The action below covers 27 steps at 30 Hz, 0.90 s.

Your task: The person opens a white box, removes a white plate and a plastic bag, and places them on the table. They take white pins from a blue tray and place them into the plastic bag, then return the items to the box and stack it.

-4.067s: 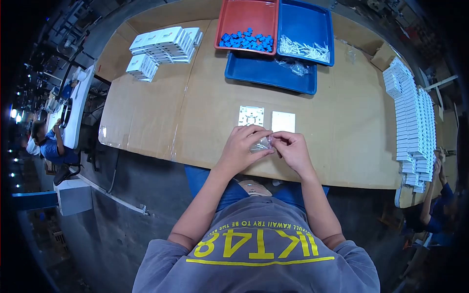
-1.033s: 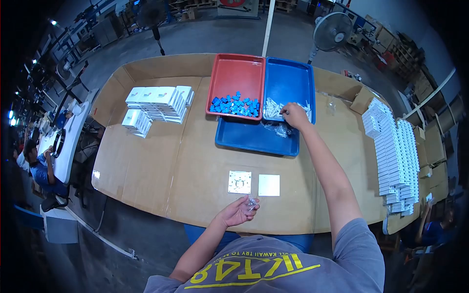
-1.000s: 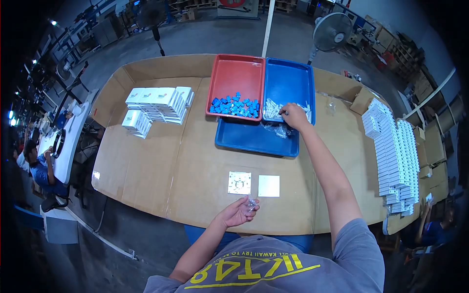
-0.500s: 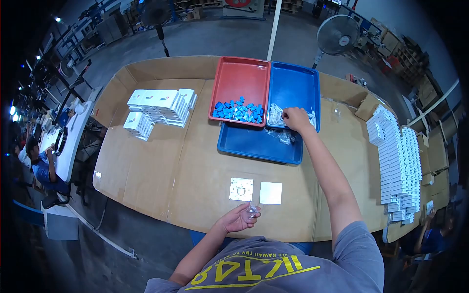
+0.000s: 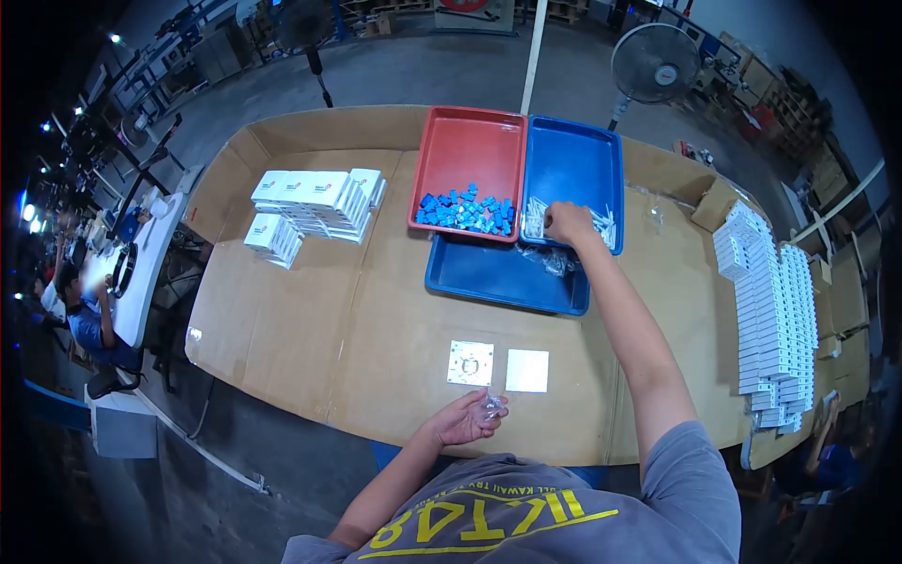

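Observation:
My left hand is closed on a small clear plastic bag near the table's front edge. Just beyond it lie a white square plate with markings and a plain white square. My right hand reaches into the blue tray, its fingers bent down among thin white pieces; whether it grips one is hidden. Left of it, the red tray holds small blue pieces. A lower blue tray has clear plastic bags at its back right.
Stacks of white boxes stand on the cardboard-covered table, at the left and right. A fan stands beyond the table. One person sits at the far left, another at the lower right.
The whole view has shifted slightly, moving the table and trays a little to the right. My right hand stays among the white pieces and my left hand still has the bag.

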Each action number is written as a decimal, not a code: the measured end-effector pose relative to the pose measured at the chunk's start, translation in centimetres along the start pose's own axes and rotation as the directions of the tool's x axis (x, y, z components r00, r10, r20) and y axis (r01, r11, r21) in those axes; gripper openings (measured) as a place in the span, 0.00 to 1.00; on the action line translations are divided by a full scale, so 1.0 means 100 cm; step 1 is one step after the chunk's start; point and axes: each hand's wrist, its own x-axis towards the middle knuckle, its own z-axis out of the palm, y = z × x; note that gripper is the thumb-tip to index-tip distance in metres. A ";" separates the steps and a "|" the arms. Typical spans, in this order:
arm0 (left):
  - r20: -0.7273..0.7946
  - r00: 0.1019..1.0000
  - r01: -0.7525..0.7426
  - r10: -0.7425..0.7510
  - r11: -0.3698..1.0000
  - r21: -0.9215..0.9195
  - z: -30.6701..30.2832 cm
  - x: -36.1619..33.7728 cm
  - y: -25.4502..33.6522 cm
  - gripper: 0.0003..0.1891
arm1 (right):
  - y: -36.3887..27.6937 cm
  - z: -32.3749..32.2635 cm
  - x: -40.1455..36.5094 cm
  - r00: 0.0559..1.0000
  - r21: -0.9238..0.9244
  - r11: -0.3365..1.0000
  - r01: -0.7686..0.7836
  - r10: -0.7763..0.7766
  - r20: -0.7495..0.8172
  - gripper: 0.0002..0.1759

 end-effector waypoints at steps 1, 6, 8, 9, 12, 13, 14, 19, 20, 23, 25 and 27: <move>0.005 1.000 0.001 -0.001 1.000 -0.001 0.000 0.000 0.000 0.25 | 0.002 0.000 -0.001 1.000 0.009 1.000 0.003 -0.003 0.010 0.09; 0.024 1.000 0.001 -0.001 1.000 -0.002 0.001 0.001 0.001 0.26 | 0.002 0.000 -0.005 0.999 0.055 0.998 -0.021 0.023 -0.037 0.09; 0.037 0.999 0.004 -0.003 1.000 -0.007 -0.001 0.002 0.001 0.26 | 0.001 -0.001 -0.006 0.998 0.072 0.996 -0.047 0.051 -0.045 0.09; 0.046 0.999 0.004 -0.003 1.000 -0.010 -0.001 0.002 0.001 0.26 | 0.002 0.000 -0.005 0.996 0.077 0.995 -0.066 0.070 -0.049 0.09; 0.048 0.999 0.000 0.000 1.000 0.000 0.000 0.001 0.000 0.26 | 0.003 0.014 -0.001 0.987 0.075 0.993 -0.087 0.096 -0.129 0.09; 0.045 0.999 -0.004 0.003 1.000 0.006 0.001 0.001 0.000 0.26 | 0.004 0.018 0.001 0.981 0.072 0.994 -0.087 0.098 -0.167 0.09; 0.038 0.999 -0.004 0.004 1.000 0.014 0.002 0.001 0.001 0.26 | 0.008 0.021 0.003 0.984 0.100 0.990 -0.095 0.109 -0.144 0.10; 0.142 0.990 0.010 -0.008 1.000 -0.014 -0.006 0.004 0.001 0.27 | 0.005 0.013 -0.001 0.989 0.163 0.979 -0.120 0.131 -0.062 0.14; 0.139 0.990 0.008 -0.007 1.000 -0.012 -0.010 0.004 0.000 0.27 | 0.004 0.013 0.000 0.990 0.151 0.981 -0.118 0.128 -0.063 0.15; 0.130 0.991 0.005 -0.004 1.000 -0.003 -0.010 0.005 0.000 0.27 | 0.002 0.007 -0.002 0.990 0.124 0.986 -0.107 0.118 -0.080 0.15; 0.125 0.992 0.002 -0.002 1.000 0.003 -0.010 0.004 -0.001 0.27 | 0.006 0.011 0.000 0.989 0.115 0.989 -0.092 0.104 -0.107 0.13; 0.118 0.993 -0.004 0.003 1.000 0.007 -0.010 0.004 -0.002 0.27 | 0.007 0.024 0.004 0.970 0.072 0.993 -0.098 0.112 -0.217 0.10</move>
